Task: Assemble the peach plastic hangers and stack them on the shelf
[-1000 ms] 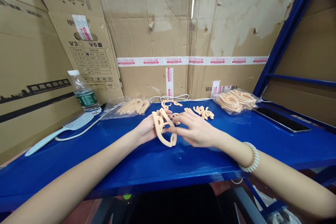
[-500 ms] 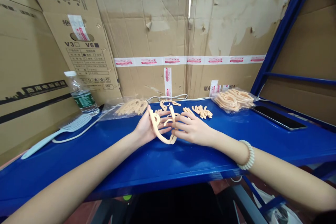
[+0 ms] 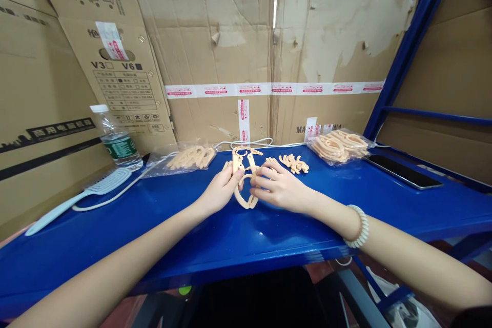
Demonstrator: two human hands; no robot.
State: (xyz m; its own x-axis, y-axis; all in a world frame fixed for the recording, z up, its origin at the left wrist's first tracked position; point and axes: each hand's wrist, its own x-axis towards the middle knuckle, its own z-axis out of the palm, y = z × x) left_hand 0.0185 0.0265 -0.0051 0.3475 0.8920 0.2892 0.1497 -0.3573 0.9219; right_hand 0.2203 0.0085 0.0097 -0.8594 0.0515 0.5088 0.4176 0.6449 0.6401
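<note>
Between my hands is a beige plastic folding hanger [image 3: 243,202], its two curved arms joined at the bottom in a V. My left hand [image 3: 218,190] grips the left arm near its upper end, thumb in front. The fingers of my right hand [image 3: 280,187] are bent around the right arm and cover part of it. Just behind the hands lies a curved beige hanger part [image 3: 254,150], partly hidden. A pile of small beige pieces [image 3: 295,164] rests on the blue table [image 3: 238,246], beyond my right hand.
Clear bags of beige hanger parts lie at the back left [image 3: 192,157] and back right [image 3: 339,144]. A phone [image 3: 402,171] is at the right. On the left are a water bottle [image 3: 120,144], a pale blue hairbrush [image 3: 105,182] and a white cable [image 3: 90,209]. Cardboard walls [image 3: 215,61] enclose the back.
My left hand has turned and closed on the hanger's left arm, where its fingers were spread behind it before. The left arm has swung inward, closer to the right one.
</note>
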